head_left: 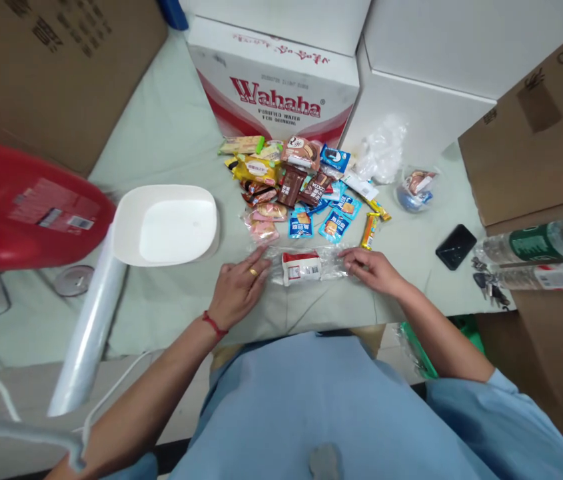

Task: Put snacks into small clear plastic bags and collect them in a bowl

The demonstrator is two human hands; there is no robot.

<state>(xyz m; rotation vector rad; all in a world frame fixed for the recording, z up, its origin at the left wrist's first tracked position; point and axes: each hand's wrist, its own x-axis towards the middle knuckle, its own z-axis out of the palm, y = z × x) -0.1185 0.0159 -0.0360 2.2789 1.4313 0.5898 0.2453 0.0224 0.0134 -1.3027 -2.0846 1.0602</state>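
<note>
A small red and white snack packet (301, 267) lies on the table in front of me, on or within a strip of clear plastic film (334, 261). My left hand (241, 283) rests at the film's left end, fingers stretched forward, a ring and a red bracelet on it. At the other end, my right hand (374, 270) touches the film with its fingertips, fingers slightly bent and apart. Just beyond is a pile of wrapped snacks: blue sachets (335, 225), brown cocoa packets (291, 187), a yellow packet (256, 170) and pink packets (264, 230).
To the left stand a white plastic basin (166, 257), a roll of film (81, 333) and a red container (26, 200). A Wahaha carton (276, 93) is behind the snacks. Rightward are a wrapped bundle (416, 190), a phone (456, 247), keys (488, 285) and water bottles (536, 241).
</note>
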